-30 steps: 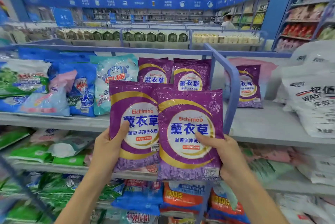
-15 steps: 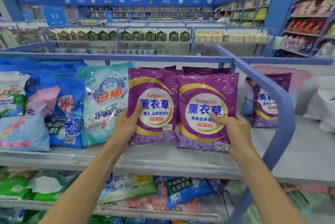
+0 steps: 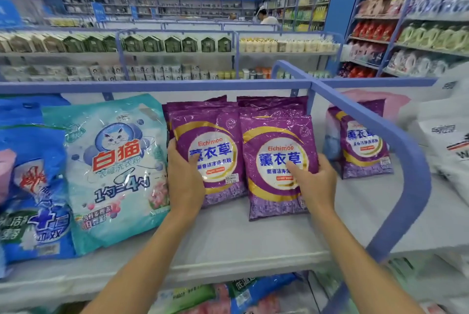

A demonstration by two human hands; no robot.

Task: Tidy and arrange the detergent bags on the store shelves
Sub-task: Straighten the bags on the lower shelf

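Two purple detergent bags stand side by side on the grey top shelf (image 3: 253,242), leaning against more purple bags behind them. My left hand (image 3: 184,176) grips the left purple bag (image 3: 215,143) at its left edge, thumb on its front. My right hand (image 3: 313,181) grips the right purple bag (image 3: 274,136) at its lower right edge, thumb across its label. Both bags rest with their bottoms on the shelf.
A teal cat-logo bag (image 3: 111,169) and blue bags (image 3: 33,186) fill the shelf to the left. A blue divider rail (image 3: 380,131) curves down on the right; beyond it stand another purple bag (image 3: 363,146) and white bags (image 3: 449,146). More bags lie on the shelf below.
Both hands carried the two purple bags up and forward from in front of the shelf edge and set them down on the top shelf against the bags behind.
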